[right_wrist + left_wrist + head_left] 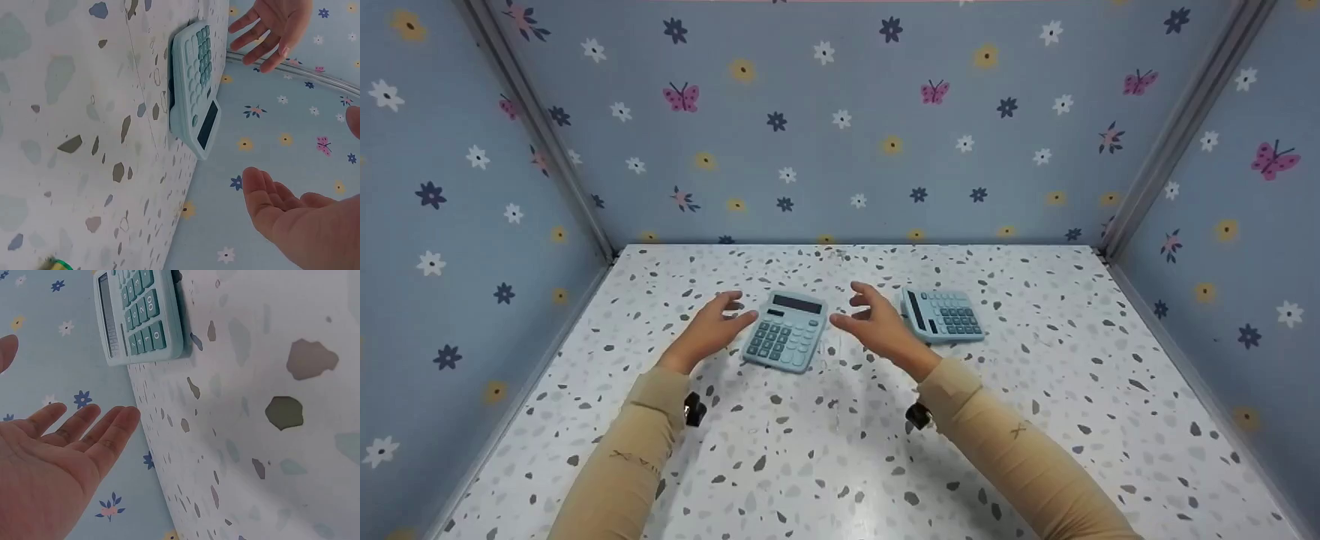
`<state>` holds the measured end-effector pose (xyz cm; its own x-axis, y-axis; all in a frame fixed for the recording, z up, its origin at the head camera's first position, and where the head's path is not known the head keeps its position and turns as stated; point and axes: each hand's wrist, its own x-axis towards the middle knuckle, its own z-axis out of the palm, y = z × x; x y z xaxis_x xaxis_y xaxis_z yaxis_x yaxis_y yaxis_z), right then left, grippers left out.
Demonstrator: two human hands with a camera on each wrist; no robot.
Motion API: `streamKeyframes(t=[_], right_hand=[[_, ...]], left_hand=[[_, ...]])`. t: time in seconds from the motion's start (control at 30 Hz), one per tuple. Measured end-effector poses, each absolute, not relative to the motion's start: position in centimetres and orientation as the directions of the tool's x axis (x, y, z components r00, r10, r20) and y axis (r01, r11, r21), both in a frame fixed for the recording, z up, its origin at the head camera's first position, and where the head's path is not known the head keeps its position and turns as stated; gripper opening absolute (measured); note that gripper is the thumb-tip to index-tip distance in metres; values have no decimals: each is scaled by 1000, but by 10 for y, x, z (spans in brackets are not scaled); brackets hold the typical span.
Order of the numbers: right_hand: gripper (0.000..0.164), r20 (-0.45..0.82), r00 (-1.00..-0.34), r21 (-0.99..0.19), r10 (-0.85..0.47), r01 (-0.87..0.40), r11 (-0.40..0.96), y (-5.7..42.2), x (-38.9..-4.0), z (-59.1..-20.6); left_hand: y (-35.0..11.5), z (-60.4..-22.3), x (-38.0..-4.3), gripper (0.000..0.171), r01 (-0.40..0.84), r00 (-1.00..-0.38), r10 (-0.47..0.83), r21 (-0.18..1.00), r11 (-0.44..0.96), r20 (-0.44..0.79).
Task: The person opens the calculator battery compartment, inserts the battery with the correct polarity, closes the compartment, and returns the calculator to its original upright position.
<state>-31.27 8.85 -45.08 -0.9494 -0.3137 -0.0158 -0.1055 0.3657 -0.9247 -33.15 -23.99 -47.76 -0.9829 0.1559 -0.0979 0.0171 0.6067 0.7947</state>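
Observation:
Two light blue calculators lie on the speckled table. The left calculator [786, 331] sits between the hands, keys up and slightly turned, its dark display toward the back. Turned sideways, the right calculator [945, 315] lies just beyond the right hand, its display on the left side. My left hand [707, 330] hovers by the left edge of the left calculator, fingers relaxed and holding nothing. On the other side, my right hand [879, 324] is held between the two calculators, fingers loosely bent, thumb toward the left one. Both palms face inward.
Blue wall panels [840, 150] with flowers and butterflies enclose the white speckled table [825, 465] at the back and both sides. Grey metal posts [1185, 124] stand at the back corners. A small green and gold object [59, 264] shows at the right wrist view's lower edge.

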Motion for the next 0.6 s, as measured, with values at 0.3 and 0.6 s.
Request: streamKeyframes(t=[0.3,0.6], right_hand=[[75,-151,-941,-974,-302,90,207,76,-323,-465],[76,-321,-909,-947,-267,301,113,65,-332,-482]], left_hand=[[-238,-484,-337,76,-49,-982,124,833,551,-140],[-234,-492,-343,76,-129,-975,98,864,487,-200]])
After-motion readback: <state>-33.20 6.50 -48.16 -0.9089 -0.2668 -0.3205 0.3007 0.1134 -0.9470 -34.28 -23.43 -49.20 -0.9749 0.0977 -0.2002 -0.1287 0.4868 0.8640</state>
